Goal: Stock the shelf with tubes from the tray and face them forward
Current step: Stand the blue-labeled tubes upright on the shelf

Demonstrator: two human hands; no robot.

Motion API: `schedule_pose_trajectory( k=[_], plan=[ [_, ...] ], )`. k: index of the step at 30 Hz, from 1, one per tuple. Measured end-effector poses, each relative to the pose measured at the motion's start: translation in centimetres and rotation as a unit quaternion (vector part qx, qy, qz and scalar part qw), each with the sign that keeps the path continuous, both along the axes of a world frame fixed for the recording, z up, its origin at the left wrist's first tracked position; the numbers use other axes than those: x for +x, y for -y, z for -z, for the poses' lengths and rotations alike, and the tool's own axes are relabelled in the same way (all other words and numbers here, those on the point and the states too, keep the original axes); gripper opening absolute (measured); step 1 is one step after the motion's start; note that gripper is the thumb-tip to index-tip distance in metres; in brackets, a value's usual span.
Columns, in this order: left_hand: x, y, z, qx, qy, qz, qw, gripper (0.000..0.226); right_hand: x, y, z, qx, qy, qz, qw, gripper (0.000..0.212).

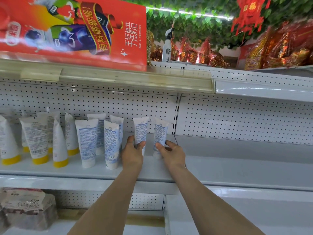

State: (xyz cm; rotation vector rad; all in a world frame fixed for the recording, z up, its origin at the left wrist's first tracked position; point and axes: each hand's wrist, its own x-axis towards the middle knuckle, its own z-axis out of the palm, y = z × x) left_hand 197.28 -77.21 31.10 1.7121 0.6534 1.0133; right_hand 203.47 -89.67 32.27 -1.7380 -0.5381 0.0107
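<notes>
Shop aisle, white metal shelving with perforated back panel [237, 119], fake green leaves overhead.

Head view: middle shelf [237, 165] carries a row of tubes standing cap-down, barcode side out. Yellow-capped tubes [36, 138] at left, white-capped tubes [87, 143] next to them.

Left hand [133, 155]: grip curled round the lower half of left-held tube [140, 131], one digit across its front.

Right hand [172, 154]: grip pinching right-held tube [160, 134] low down, cap end at the shelf.

Both held tubes are white, roughly upright and apart from each other. They sit at the row's right end, just left of the bay divider [176, 116].

Top shelf: red drink carton [72, 28], spray bottle [166, 48], red gift packs [279, 48].

Lower shelf, left: brown wrapped packs [27, 207].
</notes>
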Motion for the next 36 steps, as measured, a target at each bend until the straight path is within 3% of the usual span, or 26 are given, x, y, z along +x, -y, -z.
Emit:
schedule_pose_trajectory(
  k=[15,21,25,28,31,36],
  plan=[
    [-1.1,0.9,-0.5,0.023,-0.042,-0.027,0.998,0.029,-0.1,0.6,0.3,-0.023,0.017,0.002,1.000,0.032],
    [-3.9,4.2,-1.7,0.018,-0.135,-0.004,0.991,0.064,-2.2,2.3,-0.5,-0.056,-0.016,0.016,0.998,0.080],
    [-8.3,7.2,-2.2,0.005,-0.171,0.058,0.984,0.088,-6.0,5.0,-2.0,-0.106,0.001,0.038,0.994,0.080],
    [-13.5,8.5,-3.5,0.044,-0.177,0.089,0.979,0.087,-10.5,7.1,-4.2,-0.148,0.054,0.041,0.987,0.070],
    [-20.5,7.8,-5.4,0.134,-0.205,0.050,0.968,0.080,-16.4,8.4,-6.6,-0.215,0.163,0.018,0.963,0.067],
    [-34.6,5.2,-7.6,0.261,-0.268,-0.065,0.925,0.075,-28.0,8.3,-9.6,-0.342,0.339,-0.021,0.876,0.072]
  ],
)
